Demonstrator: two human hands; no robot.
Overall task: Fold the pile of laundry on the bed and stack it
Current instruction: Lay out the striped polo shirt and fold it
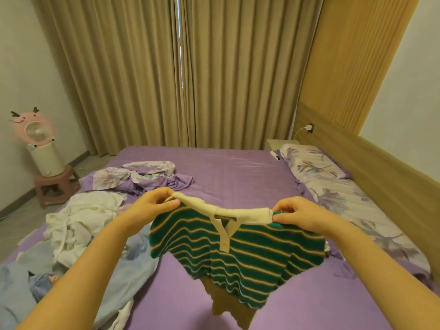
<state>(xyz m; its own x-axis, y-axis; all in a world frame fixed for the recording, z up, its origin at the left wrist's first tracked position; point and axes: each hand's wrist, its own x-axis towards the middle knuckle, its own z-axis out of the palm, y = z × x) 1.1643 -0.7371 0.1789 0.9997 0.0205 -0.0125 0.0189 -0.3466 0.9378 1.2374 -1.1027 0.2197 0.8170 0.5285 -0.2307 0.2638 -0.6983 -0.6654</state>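
- A green striped shirt (238, 256) with a cream collar (228, 211) is held up in the air above the purple bed (238, 167), near the middle of the view.
- The left end of the collar is pinched by the left hand (152, 203), whose fingers (166, 204) are curled round the cream band.
- The right end of the collar is pinched by the right hand (294, 214), with thumb and fingertips closed on the fabric.
- The collar is stretched almost level from left to right between the two hands, so the long axis of the shirt's upper edge runs across the view.
- The body of the shirt hangs downward from the collar, with the cream placket pointing down at the centre and the stripes running across.
- The lower hem is seen to be bunched and uneven; a brownish piece of cloth (223, 303) shows below it, and whether it belongs to the shirt cannot be told.
- A loose pile of laundry is spread on the left side of the bed: a white garment (78, 225), pale blue clothing (23, 289) nearer the viewer, and a floral purple sheet (140, 175) further back.
- A floral pillow (312, 163) is laid along the right edge of the bed, against the wooden headboard (381, 167).
- No containers are seen on the bed.
- A pink fan (35, 132) is stood on a small stool (54, 184) beside the bed at left, and beige curtains (181, 67) are drawn behind.
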